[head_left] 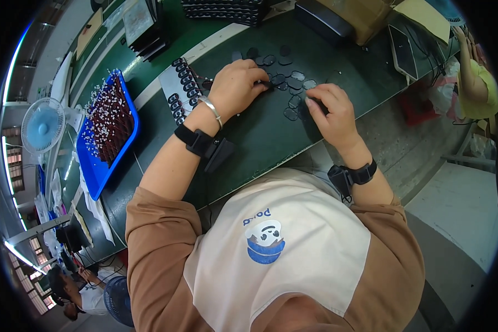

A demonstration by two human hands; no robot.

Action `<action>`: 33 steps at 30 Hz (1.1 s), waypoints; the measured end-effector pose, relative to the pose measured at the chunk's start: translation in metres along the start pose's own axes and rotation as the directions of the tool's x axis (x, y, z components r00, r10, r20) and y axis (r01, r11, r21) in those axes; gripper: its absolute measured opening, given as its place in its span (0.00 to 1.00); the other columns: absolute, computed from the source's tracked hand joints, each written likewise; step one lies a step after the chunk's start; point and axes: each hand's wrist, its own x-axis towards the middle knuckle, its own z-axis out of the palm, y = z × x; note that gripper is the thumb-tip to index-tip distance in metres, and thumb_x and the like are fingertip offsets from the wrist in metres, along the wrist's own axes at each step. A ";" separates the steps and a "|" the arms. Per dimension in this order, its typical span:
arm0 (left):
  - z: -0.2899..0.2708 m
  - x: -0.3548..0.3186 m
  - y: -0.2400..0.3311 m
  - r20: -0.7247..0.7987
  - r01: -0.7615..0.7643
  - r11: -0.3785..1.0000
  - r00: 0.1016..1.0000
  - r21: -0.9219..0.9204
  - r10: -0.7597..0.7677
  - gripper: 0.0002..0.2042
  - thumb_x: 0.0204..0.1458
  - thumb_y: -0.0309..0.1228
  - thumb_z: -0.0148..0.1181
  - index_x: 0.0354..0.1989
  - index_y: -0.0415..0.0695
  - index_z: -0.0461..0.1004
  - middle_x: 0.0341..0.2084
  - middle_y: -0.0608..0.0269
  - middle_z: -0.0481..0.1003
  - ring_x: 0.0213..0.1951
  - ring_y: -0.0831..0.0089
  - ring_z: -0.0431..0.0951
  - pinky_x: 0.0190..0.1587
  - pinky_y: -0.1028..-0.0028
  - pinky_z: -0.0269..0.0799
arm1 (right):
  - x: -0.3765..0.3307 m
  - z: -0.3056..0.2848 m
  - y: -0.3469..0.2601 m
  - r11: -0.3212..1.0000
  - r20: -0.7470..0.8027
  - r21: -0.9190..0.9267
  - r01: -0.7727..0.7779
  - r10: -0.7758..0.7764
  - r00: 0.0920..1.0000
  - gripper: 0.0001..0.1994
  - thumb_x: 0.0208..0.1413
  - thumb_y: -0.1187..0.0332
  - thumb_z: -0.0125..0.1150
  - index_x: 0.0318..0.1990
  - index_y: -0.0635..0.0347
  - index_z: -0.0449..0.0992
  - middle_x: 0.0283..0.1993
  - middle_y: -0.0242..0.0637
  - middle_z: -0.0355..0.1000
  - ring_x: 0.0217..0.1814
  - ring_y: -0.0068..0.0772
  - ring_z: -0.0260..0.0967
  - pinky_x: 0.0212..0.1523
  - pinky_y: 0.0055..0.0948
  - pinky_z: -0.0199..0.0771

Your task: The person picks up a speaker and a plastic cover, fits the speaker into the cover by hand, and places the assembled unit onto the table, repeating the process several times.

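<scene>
On the dark green table, several thin oval pieces with black rims lie loosely scattered between my hands. My left hand is at the left of them, its thumb and fingers closed on a small black piece. At the right side of the group, my right hand has its thumb and fingertips drawn together beside the nearest ovals; what they hold, if anything, is too small to make out. Left of my left hand, black oval parts with thin wires stand in rows on a white sheet.
A blue tray of dark red wires with white ends sits at left. Black trays are stacked at the far edge. A black case, cardboard box and phone lie far right. Other people sit nearby.
</scene>
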 end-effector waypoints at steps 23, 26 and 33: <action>-0.020 -0.060 0.024 0.249 0.350 0.881 0.928 -0.318 -0.279 0.08 0.48 0.29 0.56 0.34 0.40 0.77 0.30 0.53 0.77 0.35 0.54 0.76 0.39 0.63 0.71 | 0.084 0.066 -0.003 0.969 0.511 -0.114 0.220 -0.133 0.849 0.13 0.45 0.67 0.64 0.40 0.56 0.76 0.39 0.35 0.71 0.46 0.39 0.67 0.48 0.36 0.63; -0.029 -0.039 0.019 0.544 0.549 0.809 0.753 -0.211 -0.370 0.09 0.50 0.28 0.55 0.38 0.39 0.76 0.30 0.51 0.77 0.33 0.53 0.76 0.39 0.66 0.71 | 0.081 0.065 -0.001 0.970 0.443 -0.045 0.239 -0.196 0.875 0.12 0.44 0.69 0.65 0.39 0.57 0.76 0.37 0.35 0.71 0.44 0.38 0.68 0.47 0.36 0.64; -0.022 -0.038 0.027 0.363 0.374 0.925 0.872 -0.060 -0.329 0.14 0.49 0.29 0.56 0.45 0.40 0.72 0.28 0.49 0.76 0.34 0.52 0.76 0.38 0.62 0.71 | 0.077 0.063 0.003 0.973 0.372 0.037 0.227 -0.225 0.900 0.10 0.43 0.72 0.65 0.36 0.58 0.75 0.35 0.35 0.71 0.39 0.39 0.69 0.43 0.35 0.65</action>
